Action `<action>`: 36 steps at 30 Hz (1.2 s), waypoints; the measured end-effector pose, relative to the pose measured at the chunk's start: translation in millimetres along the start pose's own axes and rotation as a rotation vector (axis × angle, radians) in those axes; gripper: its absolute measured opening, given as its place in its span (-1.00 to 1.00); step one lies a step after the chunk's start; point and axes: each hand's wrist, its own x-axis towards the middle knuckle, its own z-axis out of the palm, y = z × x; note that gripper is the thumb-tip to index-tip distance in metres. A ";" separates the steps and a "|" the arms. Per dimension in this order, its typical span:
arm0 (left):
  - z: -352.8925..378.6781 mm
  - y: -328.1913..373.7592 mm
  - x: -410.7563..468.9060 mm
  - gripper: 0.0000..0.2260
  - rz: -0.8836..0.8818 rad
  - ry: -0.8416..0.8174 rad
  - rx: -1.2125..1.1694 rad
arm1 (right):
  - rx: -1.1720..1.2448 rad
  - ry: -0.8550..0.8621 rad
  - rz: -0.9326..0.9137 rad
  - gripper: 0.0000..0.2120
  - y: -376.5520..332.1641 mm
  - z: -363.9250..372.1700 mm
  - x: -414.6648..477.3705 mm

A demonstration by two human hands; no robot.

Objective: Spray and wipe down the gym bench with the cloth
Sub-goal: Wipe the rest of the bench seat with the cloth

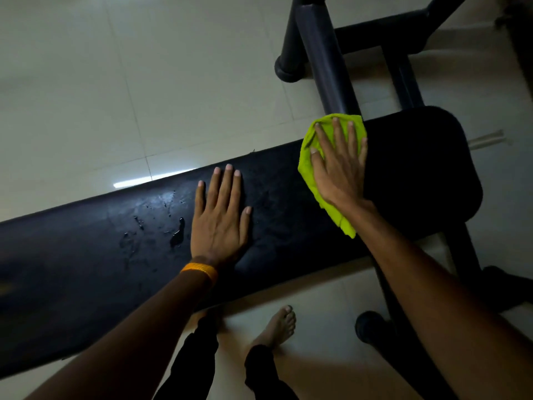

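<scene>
A long black padded gym bench [288, 203] runs from lower left to upper right across the view. My right hand [337, 166] lies flat with spread fingers on a bright green cloth [310, 166], pressing it onto the pad near the bench's right end. My left hand [222, 215] rests flat on the pad near its middle, fingers straight, an orange band on the wrist. Wet droplets and a small puddle [177, 233] glisten on the pad just left of my left hand. No spray bottle is in view.
The bench's black metal frame [326, 62] with thick tubes rises behind the pad at upper right, and a leg with a round foot [372, 327] stands at lower right. Pale floor tiles [115, 82] surround it. My bare feet [278, 324] stand close to the bench's near edge.
</scene>
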 end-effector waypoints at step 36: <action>-26.3 56.8 -21.1 -0.53 -0.066 -0.038 -0.636 | 0.044 -0.281 -0.417 -0.36 -53.2 -62.8 -23.3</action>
